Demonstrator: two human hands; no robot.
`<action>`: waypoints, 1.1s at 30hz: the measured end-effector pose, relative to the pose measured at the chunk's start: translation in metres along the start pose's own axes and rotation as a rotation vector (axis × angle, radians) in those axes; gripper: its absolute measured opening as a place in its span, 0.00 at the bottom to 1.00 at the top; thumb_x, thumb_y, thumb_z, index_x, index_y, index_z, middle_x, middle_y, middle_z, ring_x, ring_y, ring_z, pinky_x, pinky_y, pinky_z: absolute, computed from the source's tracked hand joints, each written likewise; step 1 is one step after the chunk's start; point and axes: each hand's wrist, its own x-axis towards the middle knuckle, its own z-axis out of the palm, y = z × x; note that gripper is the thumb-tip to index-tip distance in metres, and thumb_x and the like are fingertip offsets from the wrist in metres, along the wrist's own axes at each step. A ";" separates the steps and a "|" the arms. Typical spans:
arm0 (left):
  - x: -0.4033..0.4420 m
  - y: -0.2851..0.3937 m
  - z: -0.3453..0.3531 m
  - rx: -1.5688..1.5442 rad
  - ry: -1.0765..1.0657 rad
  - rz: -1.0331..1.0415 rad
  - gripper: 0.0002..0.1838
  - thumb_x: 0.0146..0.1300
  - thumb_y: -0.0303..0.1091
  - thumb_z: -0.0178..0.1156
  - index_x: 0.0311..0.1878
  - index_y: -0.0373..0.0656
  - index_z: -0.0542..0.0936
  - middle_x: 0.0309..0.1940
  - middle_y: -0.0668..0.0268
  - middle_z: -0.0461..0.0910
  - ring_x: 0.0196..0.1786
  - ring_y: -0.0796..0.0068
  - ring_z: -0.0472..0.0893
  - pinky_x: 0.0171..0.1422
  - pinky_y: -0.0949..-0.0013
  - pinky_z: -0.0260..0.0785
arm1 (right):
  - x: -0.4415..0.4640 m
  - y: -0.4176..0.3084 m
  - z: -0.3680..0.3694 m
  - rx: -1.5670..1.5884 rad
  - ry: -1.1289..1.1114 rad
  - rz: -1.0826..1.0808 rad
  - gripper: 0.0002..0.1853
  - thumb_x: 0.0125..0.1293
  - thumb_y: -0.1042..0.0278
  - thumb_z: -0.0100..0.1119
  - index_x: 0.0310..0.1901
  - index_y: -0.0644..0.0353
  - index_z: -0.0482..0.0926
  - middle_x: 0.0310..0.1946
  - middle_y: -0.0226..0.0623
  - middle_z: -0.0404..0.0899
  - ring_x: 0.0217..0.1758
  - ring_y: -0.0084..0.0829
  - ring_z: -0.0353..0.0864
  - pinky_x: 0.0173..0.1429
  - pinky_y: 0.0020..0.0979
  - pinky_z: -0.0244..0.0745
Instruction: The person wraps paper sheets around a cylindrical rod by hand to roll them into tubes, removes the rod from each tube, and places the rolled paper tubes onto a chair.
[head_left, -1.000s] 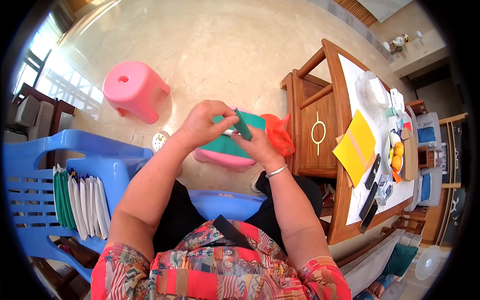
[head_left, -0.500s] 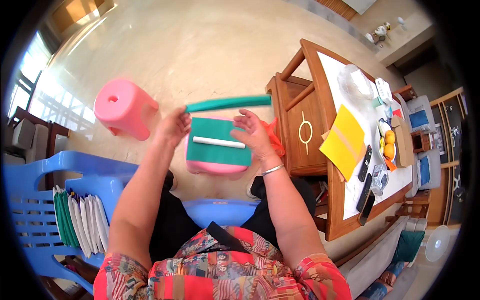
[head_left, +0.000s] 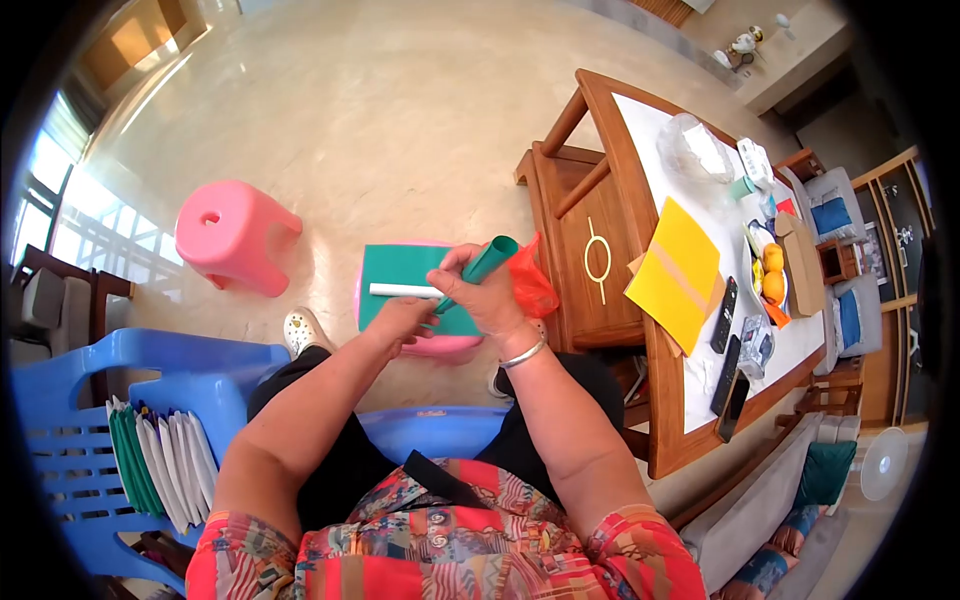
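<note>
A green rolled-up sheet (head_left: 490, 261), open at its upper end like a tube, slants up between my hands. My right hand (head_left: 487, 301) is wrapped round its middle. At the lower end of the roll, my left hand (head_left: 402, 322) has its fingers closed on it. Beneath my hands a flat green sheet (head_left: 395, 262) covers the top of a pink stool (head_left: 445, 347). A thin white stick-like roll (head_left: 400, 290) lies across that sheet, its right end hidden by my hands.
A red plastic bag (head_left: 532, 280) is right of the stool. Another pink stool (head_left: 232, 225) stands left. The wooden table (head_left: 600, 105) holds yellow sheets (head_left: 677, 275), remotes and fruit. White and green folded pieces (head_left: 170, 455) hang on a blue chair (head_left: 130, 340).
The green roll has swung from lying level beyond the stool to slanting upright over it. My left hand has come down to the roll's lower end, and my right hand now grips it.
</note>
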 end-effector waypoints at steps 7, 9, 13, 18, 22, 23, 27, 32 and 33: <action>-0.047 0.066 0.002 0.402 0.372 1.262 0.11 0.67 0.29 0.66 0.52 0.44 0.85 0.45 0.58 0.83 0.44 0.62 0.82 0.47 0.59 0.75 | 0.001 -0.008 -0.007 -0.085 -0.068 0.032 0.10 0.62 0.67 0.79 0.37 0.57 0.84 0.29 0.19 0.77 0.33 0.14 0.74 0.38 0.21 0.71; -0.073 0.084 -0.001 0.554 0.383 1.494 0.14 0.63 0.27 0.68 0.52 0.47 0.86 0.47 0.58 0.83 0.46 0.59 0.82 0.50 0.60 0.74 | 0.001 -0.003 -0.005 -0.063 -0.098 0.062 0.10 0.62 0.67 0.79 0.38 0.57 0.84 0.29 0.19 0.78 0.34 0.14 0.75 0.39 0.22 0.72; -0.086 0.086 -0.004 0.646 0.386 1.589 0.17 0.59 0.26 0.70 0.53 0.50 0.88 0.50 0.59 0.82 0.50 0.58 0.81 0.53 0.59 0.72 | -0.001 -0.006 0.003 -0.111 -0.166 0.105 0.10 0.63 0.66 0.78 0.39 0.58 0.84 0.31 0.20 0.80 0.36 0.14 0.77 0.41 0.22 0.74; -0.089 0.092 -0.006 0.687 0.377 1.641 0.19 0.58 0.25 0.70 0.54 0.50 0.88 0.50 0.59 0.82 0.50 0.59 0.81 0.53 0.59 0.72 | 0.000 -0.003 0.004 -0.140 -0.249 0.104 0.12 0.63 0.66 0.78 0.43 0.58 0.84 0.35 0.21 0.82 0.39 0.14 0.77 0.45 0.23 0.77; -0.094 0.096 -0.009 0.763 0.350 1.644 0.18 0.59 0.25 0.71 0.53 0.48 0.87 0.50 0.56 0.82 0.49 0.57 0.81 0.52 0.58 0.73 | -0.003 -0.006 0.004 -0.107 -0.272 0.178 0.14 0.64 0.66 0.77 0.46 0.57 0.83 0.37 0.21 0.82 0.42 0.14 0.78 0.47 0.24 0.77; -0.094 0.096 -0.009 0.774 0.348 1.644 0.18 0.58 0.26 0.71 0.54 0.49 0.87 0.50 0.56 0.82 0.48 0.58 0.81 0.52 0.58 0.73 | -0.003 -0.004 0.003 -0.142 -0.277 0.161 0.14 0.64 0.66 0.77 0.46 0.58 0.83 0.38 0.21 0.82 0.42 0.14 0.78 0.47 0.24 0.78; -0.090 0.095 -0.009 0.760 0.350 1.654 0.17 0.56 0.28 0.70 0.51 0.51 0.87 0.50 0.61 0.83 0.46 0.61 0.81 0.52 0.59 0.70 | -0.003 -0.003 0.002 -0.232 -0.310 0.133 0.15 0.64 0.66 0.77 0.48 0.58 0.83 0.39 0.22 0.83 0.43 0.15 0.78 0.48 0.25 0.78; -0.096 0.105 -0.018 0.842 0.178 1.600 0.10 0.56 0.32 0.71 0.42 0.47 0.85 0.43 0.63 0.83 0.43 0.60 0.81 0.53 0.58 0.70 | -0.001 0.001 -0.003 -0.372 -0.352 0.118 0.14 0.64 0.64 0.77 0.47 0.59 0.85 0.38 0.22 0.84 0.43 0.15 0.77 0.49 0.25 0.77; -0.097 0.107 -0.019 0.855 0.168 1.593 0.09 0.56 0.32 0.72 0.40 0.46 0.84 0.41 0.63 0.83 0.43 0.60 0.81 0.53 0.57 0.70 | -0.001 0.001 -0.004 -0.394 -0.362 0.135 0.13 0.64 0.64 0.77 0.46 0.59 0.85 0.37 0.22 0.84 0.42 0.15 0.77 0.48 0.25 0.77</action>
